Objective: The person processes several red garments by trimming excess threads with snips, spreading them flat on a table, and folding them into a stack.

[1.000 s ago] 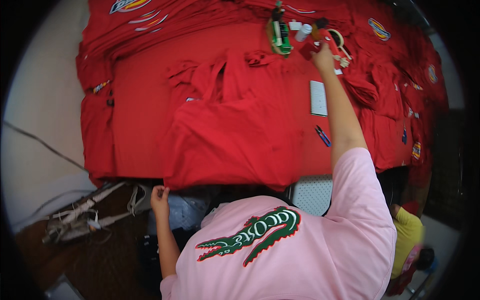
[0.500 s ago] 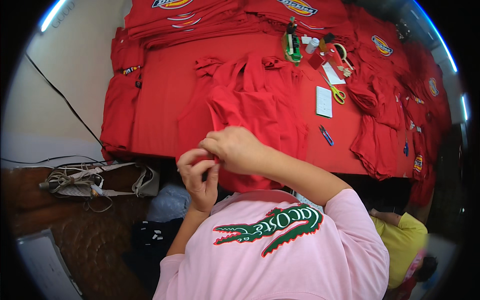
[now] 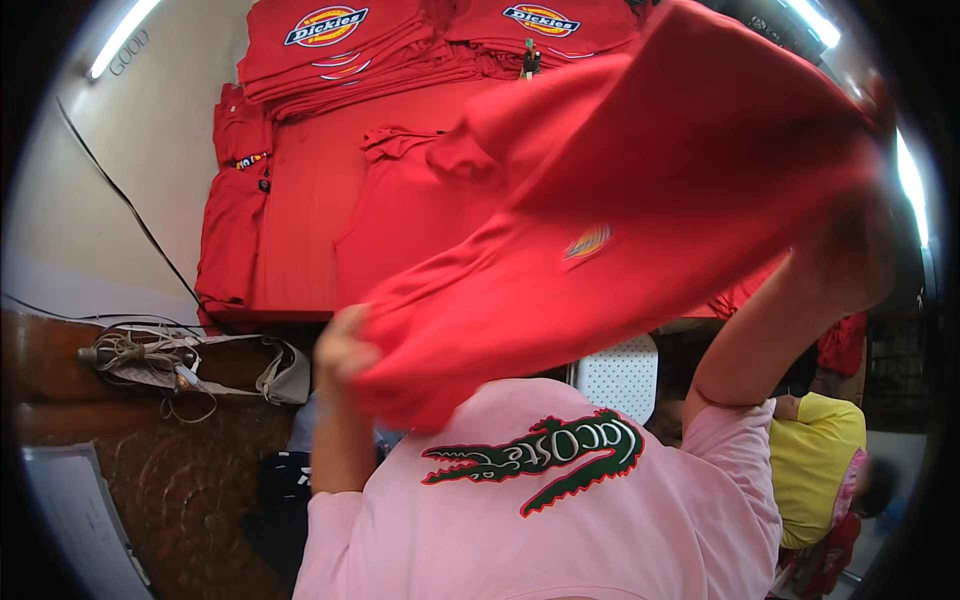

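Note:
A red shirt (image 3: 640, 190) with a small coloured chest emblem is stretched slantwise through the air, blurred by motion. At its lower left end my left hand (image 3: 345, 345) is closed on the cloth. My right hand (image 3: 855, 245) is raised high at the far right, gripping the opposite end; its fingers are blurred and partly hidden by the cloth. Beneath the lifted shirt, more red cloth (image 3: 385, 215) lies on the table (image 3: 310, 180), which has a red covering.
Folded red shirts with printed emblems (image 3: 330, 60) are stacked along the table's far side, others (image 3: 232, 220) at its left edge. A white perforated stool seat (image 3: 620, 375) is below the table. Coiled cords (image 3: 140, 360) hang at left. A person in yellow (image 3: 815, 465) sits at right.
Both hands were together over the cloth near the table's front edge. The right hand has swung up and right, lifting and spreading the shirt; the left has shifted slightly left.

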